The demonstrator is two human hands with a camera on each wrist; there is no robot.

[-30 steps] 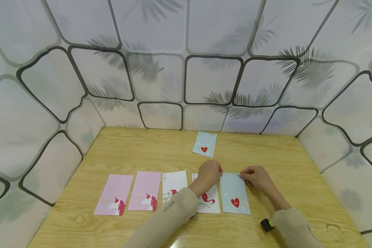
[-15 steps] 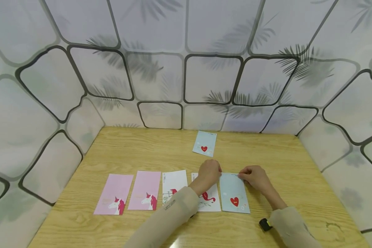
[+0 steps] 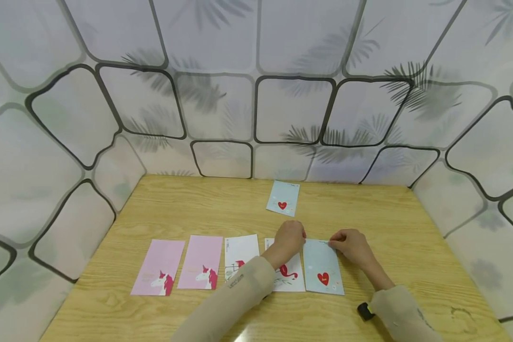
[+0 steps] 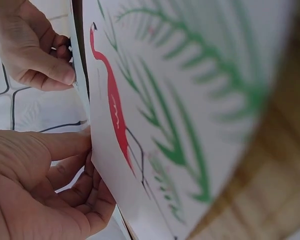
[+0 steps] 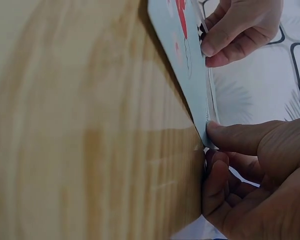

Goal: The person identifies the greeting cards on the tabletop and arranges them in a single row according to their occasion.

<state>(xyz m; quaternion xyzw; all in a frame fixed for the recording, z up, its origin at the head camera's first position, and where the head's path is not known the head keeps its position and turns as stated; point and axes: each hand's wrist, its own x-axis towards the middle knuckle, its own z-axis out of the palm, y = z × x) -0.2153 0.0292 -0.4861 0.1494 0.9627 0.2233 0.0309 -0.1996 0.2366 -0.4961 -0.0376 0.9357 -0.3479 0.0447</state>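
A light blue card with a red heart (image 3: pixel 322 266) lies at the right end of a row on the wooden table. My left hand (image 3: pixel 288 238) pinches its top left corner, and my right hand (image 3: pixel 353 246) pinches the top right one. In the right wrist view, the right thumb (image 5: pixel 245 136) presses on the card's corner. The left forearm passes over a white flamingo card (image 3: pixel 292 280), hiding part of it. That flamingo card fills much of the left wrist view. Another white flamingo card (image 3: pixel 242 247) is partly covered by the left sleeve.
Two pink unicorn cards, an outer one (image 3: pixel 159 266) and an inner one (image 3: pixel 201 261), lie at the row's left. A second light blue heart card (image 3: pixel 283 197) lies farther back, near the patterned wall (image 3: pixel 282 109). A small black object (image 3: pixel 365 311) is at the right sleeve.
The held blue card has shifted very slightly left with my right hand. My left hand stays nearly in place; the other cards have not moved.
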